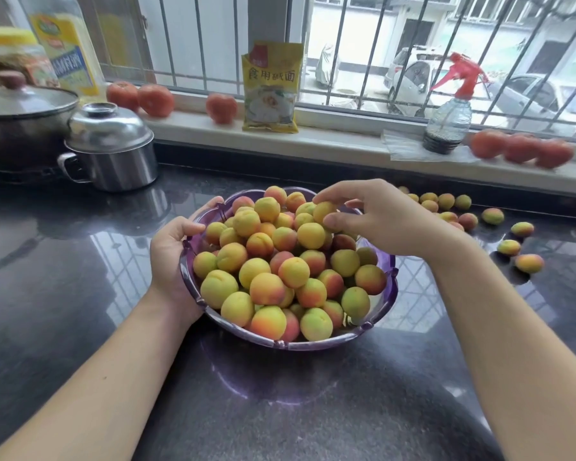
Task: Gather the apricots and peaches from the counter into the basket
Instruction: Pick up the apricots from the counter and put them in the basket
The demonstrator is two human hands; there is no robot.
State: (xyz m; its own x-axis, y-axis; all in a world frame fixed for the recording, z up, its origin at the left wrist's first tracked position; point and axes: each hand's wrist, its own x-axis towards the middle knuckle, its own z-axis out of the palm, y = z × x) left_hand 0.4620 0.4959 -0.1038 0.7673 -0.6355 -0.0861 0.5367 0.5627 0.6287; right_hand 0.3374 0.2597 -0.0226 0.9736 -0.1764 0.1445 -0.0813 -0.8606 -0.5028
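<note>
- The purple basket (388, 287) is seen on the dark worktop (64, 277), heaped with yellow-orange fruit (266, 289).
- The left hand (172, 257) is laid against the basket's left rim, forearm stretched in from the lower left; the fingers (213, 202) are curled round the far edge, thumb over the near rim, so the rim is gripped.
- The right hand (379, 221) is held above the basket's far right side, wrist bent, palm down.
- One apricot (323, 211) is pinched between thumb and fingertips, just over the pile.
- Loose fruit (509, 247) is scattered on the worktop to the right, well apart from the basket.
- Tomatoes (155, 99) are lined along the windowsill (330, 138).
</note>
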